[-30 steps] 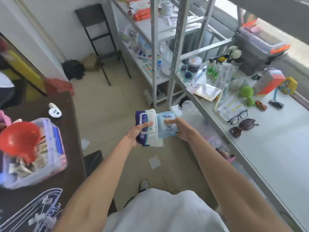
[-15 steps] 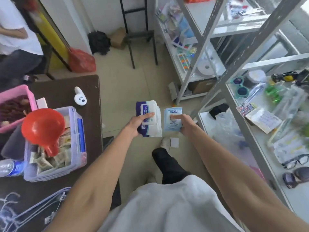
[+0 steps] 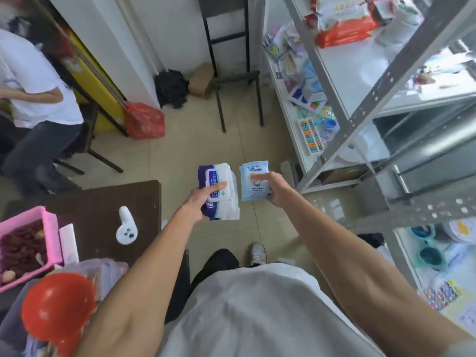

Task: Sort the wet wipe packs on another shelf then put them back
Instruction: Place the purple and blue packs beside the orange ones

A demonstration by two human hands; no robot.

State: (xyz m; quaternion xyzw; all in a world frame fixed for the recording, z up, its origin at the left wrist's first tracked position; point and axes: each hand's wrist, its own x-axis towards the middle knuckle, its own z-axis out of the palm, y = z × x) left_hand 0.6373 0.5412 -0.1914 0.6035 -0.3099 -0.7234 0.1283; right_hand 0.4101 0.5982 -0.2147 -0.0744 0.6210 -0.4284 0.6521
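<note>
The left hand (image 3: 199, 206) grips a thick purple-and-white wet wipe pack (image 3: 219, 191); the right hand (image 3: 277, 190) pinches a thin light-blue wipe pack (image 3: 253, 181), both above the beige tiled floor (image 3: 206, 148), between a dark brown table (image 3: 103, 202) and grey metal shelves (image 3: 381, 99).

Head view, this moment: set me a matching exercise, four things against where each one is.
Things:
1. purple and white wipe pack
2. light blue wipe pack
3. orange wipe pack
4. pink basket

Places:
A. on the dark table
B. in the right hand
C. on the upper shelf
D. in the left hand

Pairs: 1-D, 2-B, 3-C, 4-A.
</note>
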